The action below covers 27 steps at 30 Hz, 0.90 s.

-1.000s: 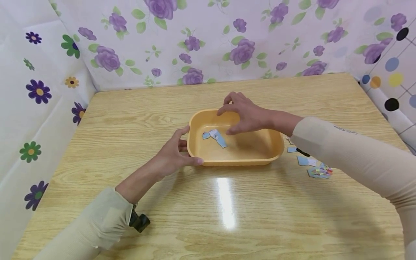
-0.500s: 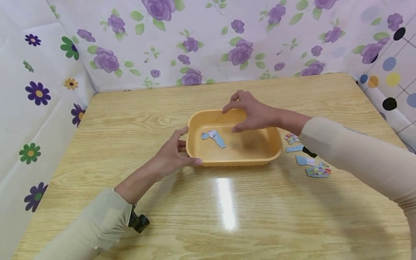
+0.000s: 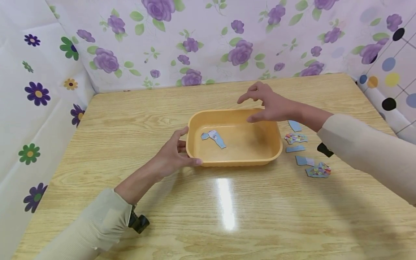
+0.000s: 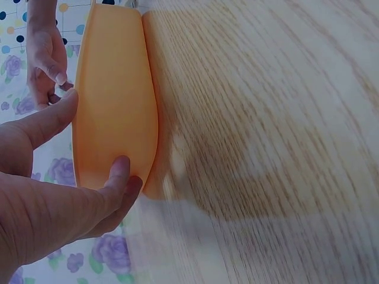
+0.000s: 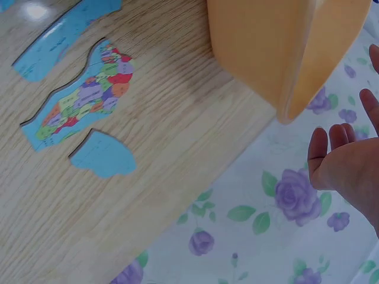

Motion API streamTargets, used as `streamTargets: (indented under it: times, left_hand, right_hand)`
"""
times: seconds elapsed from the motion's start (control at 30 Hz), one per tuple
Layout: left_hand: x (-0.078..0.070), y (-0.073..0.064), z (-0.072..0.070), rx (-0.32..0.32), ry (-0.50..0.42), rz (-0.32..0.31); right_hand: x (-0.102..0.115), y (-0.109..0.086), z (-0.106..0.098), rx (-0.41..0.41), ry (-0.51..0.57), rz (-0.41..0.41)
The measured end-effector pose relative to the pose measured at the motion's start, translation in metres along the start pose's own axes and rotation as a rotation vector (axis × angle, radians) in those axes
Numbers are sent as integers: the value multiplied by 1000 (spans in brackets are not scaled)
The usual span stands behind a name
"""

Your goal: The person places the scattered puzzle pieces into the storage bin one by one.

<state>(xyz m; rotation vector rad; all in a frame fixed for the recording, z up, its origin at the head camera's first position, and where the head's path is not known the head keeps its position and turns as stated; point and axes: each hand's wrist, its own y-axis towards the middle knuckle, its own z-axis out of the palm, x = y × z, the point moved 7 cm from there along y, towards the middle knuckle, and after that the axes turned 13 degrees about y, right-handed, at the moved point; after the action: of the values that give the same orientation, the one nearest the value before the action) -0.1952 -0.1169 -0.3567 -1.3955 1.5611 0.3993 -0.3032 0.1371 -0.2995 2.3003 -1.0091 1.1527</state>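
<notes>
A shallow orange plastic basin (image 3: 238,162) sits on the wooden table. My left hand (image 3: 172,153) holds its left end, thumb along the front rim and fingers against the outer wall (image 4: 115,89). Inside the basin, toward the left, lie a pale blue jigsaw puzzle piece (image 3: 218,140) and a smaller one (image 3: 205,136) beside it. My right hand (image 3: 271,103) hovers over the back right rim, fingers spread and loosely bent, with nothing between them. Right of the basin are several map puzzle pieces, including a multicoloured one (image 5: 92,97) and a plain blue one (image 5: 103,154).
The light wooden table (image 3: 146,216) ends at a flowered cloth backdrop (image 3: 211,43) behind the basin. Another flowered sheet (image 3: 35,126) stands along the left side, and a dotted one (image 3: 391,79) on the right. The right-hand puzzle pieces form a loose column, with a multicoloured piece (image 3: 318,170) nearest me.
My right hand has moved right and slightly up, from over the basin's middle to its back right rim. More puzzle pieces now show beside the basin. The left hand stays put.
</notes>
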Motion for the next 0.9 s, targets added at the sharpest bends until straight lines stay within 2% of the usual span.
streamTargets:
  times: [0.73,0.9]
  left_hand:
    - [-1,0,0,1,-6,9]
    - [-1,0,0,3,-2,13]
  right_hand:
    - [-36,-43,-49,-139,-9,106]
    - [-47,-49,-57,-133,-15,146]
